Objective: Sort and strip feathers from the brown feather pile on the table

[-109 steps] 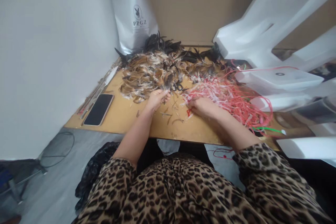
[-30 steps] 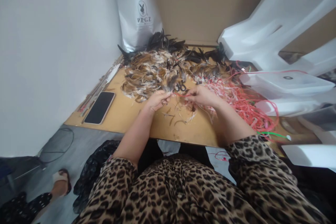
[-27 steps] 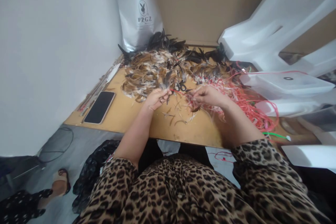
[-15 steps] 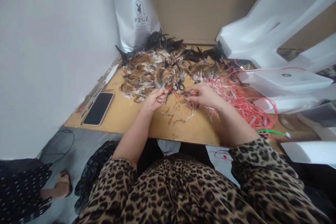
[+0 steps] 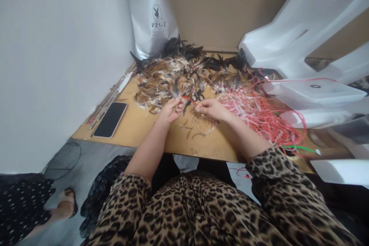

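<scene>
My left hand (image 5: 173,109) is closed in a pinch on a small feather bundle (image 5: 176,89), whose tips point up and away from me. A thin red strip (image 5: 189,100) runs from that pinch to my right hand (image 5: 210,109), which has its fingertips closed on the strip's other end. Just beyond the strip lie black-handled scissors (image 5: 198,96), partly covered by feathers. A heap of brown and black feathers (image 5: 157,80) spreads across the table behind my hands. To the right is a tangle of pink and red strips (image 5: 256,113).
A phone (image 5: 110,119) lies at the table's left. A silver bag (image 5: 154,19) stands at the back. White foam (image 5: 276,38) and a clear plastic box (image 5: 319,91) are on the right, near a green tie (image 5: 302,148). Another person's foot (image 5: 67,203) shows at lower left.
My right hand has moved left and closed on the free end of the red strip. My left hand keeps its pinch. The view has shifted slightly.
</scene>
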Demonstrator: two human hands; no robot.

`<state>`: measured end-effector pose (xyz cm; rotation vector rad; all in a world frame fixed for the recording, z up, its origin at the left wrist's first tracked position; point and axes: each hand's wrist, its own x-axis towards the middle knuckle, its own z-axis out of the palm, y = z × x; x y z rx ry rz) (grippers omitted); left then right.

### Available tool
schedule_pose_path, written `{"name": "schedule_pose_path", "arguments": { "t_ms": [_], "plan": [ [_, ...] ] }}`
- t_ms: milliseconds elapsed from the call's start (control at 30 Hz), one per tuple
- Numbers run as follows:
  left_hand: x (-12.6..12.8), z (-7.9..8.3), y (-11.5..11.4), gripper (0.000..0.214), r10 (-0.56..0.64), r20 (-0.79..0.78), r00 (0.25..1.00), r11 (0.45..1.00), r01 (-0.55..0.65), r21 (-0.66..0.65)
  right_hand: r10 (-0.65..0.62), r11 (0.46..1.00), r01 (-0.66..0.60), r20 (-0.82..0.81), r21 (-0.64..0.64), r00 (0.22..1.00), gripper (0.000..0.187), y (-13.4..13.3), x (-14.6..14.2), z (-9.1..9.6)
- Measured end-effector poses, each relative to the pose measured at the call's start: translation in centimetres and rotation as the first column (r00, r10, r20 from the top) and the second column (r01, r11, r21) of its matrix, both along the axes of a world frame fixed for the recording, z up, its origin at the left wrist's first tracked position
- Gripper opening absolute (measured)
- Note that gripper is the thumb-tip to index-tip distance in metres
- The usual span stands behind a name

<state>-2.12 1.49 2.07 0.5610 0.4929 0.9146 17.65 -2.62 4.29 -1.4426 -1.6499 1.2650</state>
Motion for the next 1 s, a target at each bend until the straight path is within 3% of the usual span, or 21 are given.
{"name": "schedule_pose_path", "arguments": {
  "t_ms": [100, 167, 233, 300, 333, 433, 533, 600, 867, 1000],
  "plan": [
    [-0.1, 0.1, 0.1, 0.004, 0.01, 0.038, 0.999, 1.0, -0.01, -0.012, -0.042, 0.993, 0.013, 0.255, 0.114, 0.966, 0.021, -0.5, 4.0, 1.3],
    [0.0, -0.1, 0.1, 0.003, -0.012, 0.078, 0.997, 1.0, 0.012, 0.001, -0.17, 0.977, 0.07, 0.536, 0.202, 0.827, 0.016, -0.7, 6.1, 2.2],
    [0.0, -0.4, 0.2, 0.002, -0.04, 0.097, 0.994, 0.999, 0.038, 0.024, -0.339, 0.915, 0.099, 0.614, 0.39, 0.712, 0.017, -0.9, 6.8, 3.1],
    [0.1, -0.7, 0.2, 0.004, -0.053, 0.077, 0.996, 0.998, 0.05, 0.041, -0.417, 0.853, 0.128, 0.512, 0.506, 0.751, 0.023, -1.0, 5.8, 3.9],
    [0.2, -0.8, 0.2, 0.006, -0.056, 0.06, 0.997, 0.997, 0.054, 0.048, -0.388, 0.858, 0.145, 0.436, 0.493, 0.812, 0.026, -1.0, 4.8, 4.1],
    [0.3, -1.2, 0.4, 0.009, -0.066, 0.016, 0.998, 0.995, 0.064, 0.076, -0.156, 0.974, 0.131, 0.128, 0.187, 0.979, 0.039, -0.7, 1.0, 4.0],
    [0.4, -1.5, 0.6, 0.012, -0.061, -0.021, 0.998, 0.992, 0.063, 0.106, 0.032, 0.999, -0.033, -0.097, -0.01, 0.995, 0.043, 0.3, -1.8, 3.0],
    [0.4, -1.8, 0.8, 0.013, -0.049, -0.06, 0.997, 0.992, 0.056, 0.114, 0.053, 0.998, -0.057, -0.139, -0.025, 0.989, 0.038, 1.0, -2.5, 2.3],
    [0.9, -2.3, 1.3, 0.019, -0.036, -0.257, 0.966, 0.992, 0.067, 0.111, -0.12, 0.985, 0.132, -0.11, 0.111, 0.987, 0.036, 1.7, -0.9, 0.5],
    [1.0, -2.3, 1.3, 0.02, -0.028, -0.318, 0.948, 0.991, 0.068, 0.116, -0.098, 0.971, 0.104, -0.041, 0.217, 0.994, 0.034, 1.9, -0.9, 0.1]
  ]
}}
